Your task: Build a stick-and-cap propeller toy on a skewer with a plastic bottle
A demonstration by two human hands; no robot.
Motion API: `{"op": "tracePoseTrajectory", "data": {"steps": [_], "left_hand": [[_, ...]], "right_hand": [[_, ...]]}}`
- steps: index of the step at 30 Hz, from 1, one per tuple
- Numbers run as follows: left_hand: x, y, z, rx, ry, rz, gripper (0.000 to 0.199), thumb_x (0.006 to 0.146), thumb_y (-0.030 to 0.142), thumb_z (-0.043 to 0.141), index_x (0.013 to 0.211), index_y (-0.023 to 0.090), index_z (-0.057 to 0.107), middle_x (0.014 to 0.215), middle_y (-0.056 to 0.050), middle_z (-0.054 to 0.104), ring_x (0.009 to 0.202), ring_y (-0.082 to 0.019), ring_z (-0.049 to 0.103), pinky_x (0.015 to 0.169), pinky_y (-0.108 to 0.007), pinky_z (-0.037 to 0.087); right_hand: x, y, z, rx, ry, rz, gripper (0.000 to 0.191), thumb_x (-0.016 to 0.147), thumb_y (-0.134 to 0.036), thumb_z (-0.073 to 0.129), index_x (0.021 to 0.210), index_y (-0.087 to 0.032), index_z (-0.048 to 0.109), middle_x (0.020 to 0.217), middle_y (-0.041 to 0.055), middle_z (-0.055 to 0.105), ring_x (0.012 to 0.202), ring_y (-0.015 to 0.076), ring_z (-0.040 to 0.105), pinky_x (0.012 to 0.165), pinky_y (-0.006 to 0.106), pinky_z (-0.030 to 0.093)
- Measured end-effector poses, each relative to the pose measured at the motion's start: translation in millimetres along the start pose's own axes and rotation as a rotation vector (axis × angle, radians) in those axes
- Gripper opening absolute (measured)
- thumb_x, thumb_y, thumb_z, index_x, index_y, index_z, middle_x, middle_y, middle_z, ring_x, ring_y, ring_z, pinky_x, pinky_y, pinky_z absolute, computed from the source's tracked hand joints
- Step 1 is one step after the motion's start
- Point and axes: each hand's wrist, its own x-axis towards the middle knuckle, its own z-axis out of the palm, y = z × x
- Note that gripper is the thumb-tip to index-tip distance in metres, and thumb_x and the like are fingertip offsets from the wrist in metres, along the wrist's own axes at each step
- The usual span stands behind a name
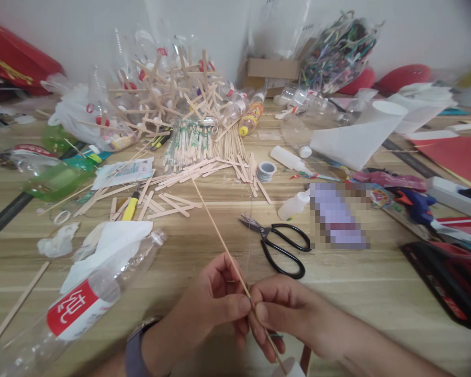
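A long thin bamboo stick (215,225) slants from the middle of the table down to the bottom edge of the head view. My left hand (220,301) is closed on it, thumb and fingers pinching near its lower part. Right beside, my right hand (286,309) pinches the same stick, the two thumbs almost meeting at a small dark spot. The stick's lower end reaches a white piece (289,369), partly cut off by the frame. Black-handled scissors (265,230) lie with blades apart just beyond my hands. A faint thin thread runs near the blades toward my fingers.
A clear bottle (102,290) lies at left. Craft sticks (176,204), bundled skewers (231,139) and a stick-and-bottle pile (172,89) fill the back. A spool (266,172), a small white bottle (294,206), a blue glue gun (414,204) and a black-red case (451,288) stand rightward.
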Motion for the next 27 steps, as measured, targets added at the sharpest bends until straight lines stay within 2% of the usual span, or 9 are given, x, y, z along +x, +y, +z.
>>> {"op": "tracePoseTrajectory", "data": {"steps": [14,27], "left_hand": [[-0.8,-1.6,0.1,-0.056,0.018,0.023,0.044,0.067,0.038,0.083,0.079,0.018,0.046,0.064,0.005,0.06,0.049,-0.009,0.061,0.046,-0.017,0.048],[0.8,-1.1,1.6,-0.005,0.03,0.028,0.044,0.066,0.038,0.083,0.078,0.017,0.047,0.062,0.005,0.059,0.045,-0.007,0.058,0.04,-0.015,0.047]], "right_hand": [[-0.1,-0.1,-0.3,0.013,0.02,-0.022,0.036,0.087,-0.043,0.062,0.068,-0.012,0.059,0.067,0.001,0.059,0.051,0.0043,0.052,0.047,0.016,0.034],[0.3,0.1,1.8,-0.022,0.039,0.029,0.041,0.083,-0.05,0.064,0.068,-0.013,0.057,0.07,0.0009,0.06,0.05,0.004,0.051,0.048,0.017,0.034]]}}
